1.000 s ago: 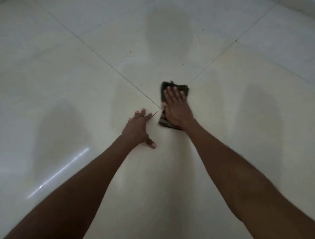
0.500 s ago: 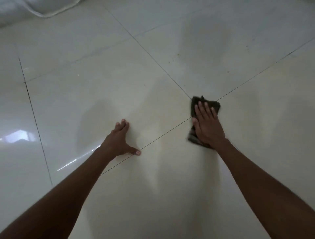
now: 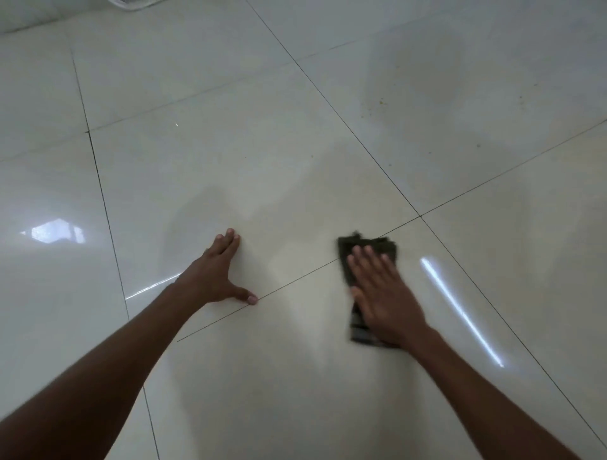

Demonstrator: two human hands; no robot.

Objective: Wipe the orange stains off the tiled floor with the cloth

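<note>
A dark folded cloth [image 3: 368, 249] lies flat on the glossy cream tiled floor [image 3: 295, 377], just below a crossing of grout lines. My right hand [image 3: 382, 292] presses on it with straight fingers and covers most of it. My left hand [image 3: 216, 274] rests flat on the floor to the left, fingers together, thumb spread toward a grout line. Small orange specks [image 3: 381, 102] dot the tile far ahead of the cloth, at the upper right. A faint yellowish smear [image 3: 305, 226] shows on the tile between my hands.
Dark grout lines [image 3: 420, 216] cross the floor diagonally. A bright streak of reflected light [image 3: 460, 308] lies to the right of my right hand. Something pale and rounded [image 3: 131, 4] sits at the top left edge.
My right hand has slid the cloth down and to the left, away from the grout crossing. My left hand stays planted on the floor. The view has swung left.
</note>
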